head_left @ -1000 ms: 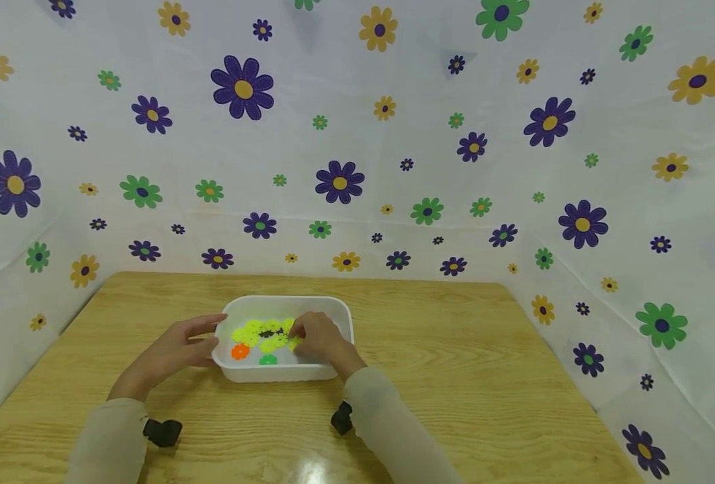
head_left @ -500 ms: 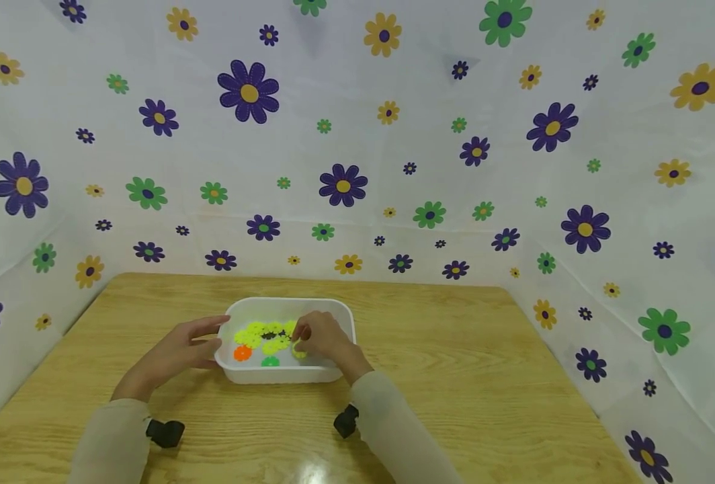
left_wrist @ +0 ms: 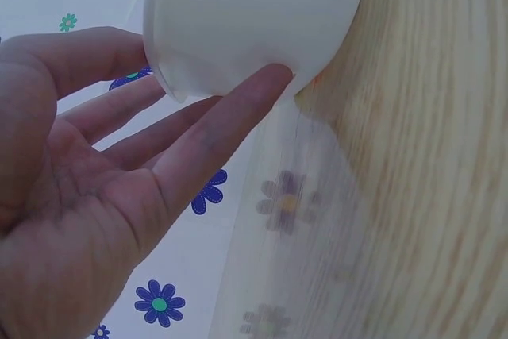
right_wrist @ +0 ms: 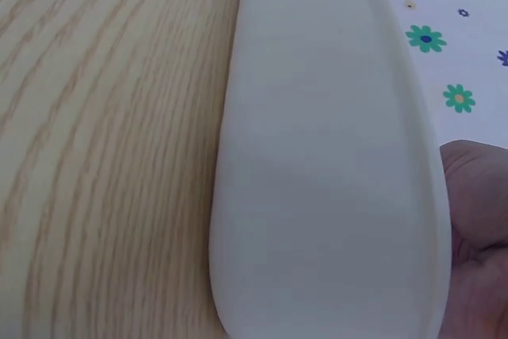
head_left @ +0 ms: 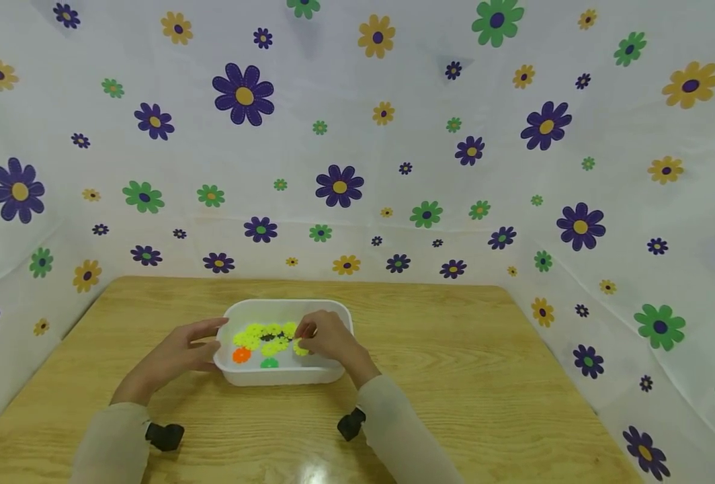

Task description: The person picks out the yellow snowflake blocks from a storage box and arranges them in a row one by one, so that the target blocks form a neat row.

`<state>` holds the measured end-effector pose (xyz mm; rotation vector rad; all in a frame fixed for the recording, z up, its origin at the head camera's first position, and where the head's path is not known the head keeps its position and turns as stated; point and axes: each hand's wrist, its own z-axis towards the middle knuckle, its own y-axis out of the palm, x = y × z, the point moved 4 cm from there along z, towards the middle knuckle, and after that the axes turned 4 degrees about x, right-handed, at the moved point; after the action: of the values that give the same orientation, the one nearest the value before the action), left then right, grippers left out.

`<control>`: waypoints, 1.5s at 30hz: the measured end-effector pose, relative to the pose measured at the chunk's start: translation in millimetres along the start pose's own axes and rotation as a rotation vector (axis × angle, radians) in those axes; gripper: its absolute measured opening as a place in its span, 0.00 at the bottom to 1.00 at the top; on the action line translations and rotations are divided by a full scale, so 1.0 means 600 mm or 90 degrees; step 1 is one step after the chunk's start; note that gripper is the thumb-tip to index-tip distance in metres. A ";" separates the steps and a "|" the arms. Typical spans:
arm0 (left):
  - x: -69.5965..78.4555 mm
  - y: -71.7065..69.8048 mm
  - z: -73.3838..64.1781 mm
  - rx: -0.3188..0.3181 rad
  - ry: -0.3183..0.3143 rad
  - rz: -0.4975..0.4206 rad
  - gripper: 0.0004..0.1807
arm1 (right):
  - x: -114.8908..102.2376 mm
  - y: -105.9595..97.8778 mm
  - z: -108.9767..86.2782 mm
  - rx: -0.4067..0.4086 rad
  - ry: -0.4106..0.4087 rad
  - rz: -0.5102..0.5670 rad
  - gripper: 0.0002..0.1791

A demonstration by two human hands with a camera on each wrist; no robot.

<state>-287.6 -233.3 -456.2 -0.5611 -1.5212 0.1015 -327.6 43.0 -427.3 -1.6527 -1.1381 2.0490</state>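
Compared with a second ago, the right hand is sitting slightly farther to the right, and more of the yellow piece is showing at its fingertips, while the left hand is keeping nearly the same place. Going from the left, the left hand is spreading its fingers fairly wide and straight, touching the outer end wall of the white tray, apparently steadying it on the table beneath. Just past those fingers, inside the tray, the orange piece is lying near its wall, with the yellow cluster and some dark pieces spreading toward the right fingertips. Between the two hands, the green piece is lying by the near wall. At the far right, thumb and forefinger are curling narrowly together and seem to be pinching the yellow piece; the right wrist view is hiding their tips behind the wall. The step in hand is seemingly handling that one piece; the next move is probably calling for a sure pinch, free of its neighbours, with the left fingers bracing.
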 end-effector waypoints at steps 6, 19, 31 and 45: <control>-0.001 -0.002 -0.004 0.001 -0.004 -0.003 0.36 | -0.004 -0.016 -0.008 0.007 -0.037 0.029 0.03; 0.001 -0.002 0.001 0.002 0.009 -0.009 0.36 | 0.022 -0.087 -0.027 0.047 0.008 0.100 0.04; 0.004 0.002 0.000 -0.004 0.015 -0.017 0.36 | 0.057 -0.136 -0.050 0.090 0.058 0.117 0.05; -0.003 -0.001 0.000 0.001 0.011 -0.021 0.36 | 0.092 -0.165 -0.065 0.113 0.094 0.103 0.07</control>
<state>-288.0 -234.3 -457.6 -0.5334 -1.5123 0.0721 -334.5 158.9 -397.1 -1.8227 -0.7751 2.0149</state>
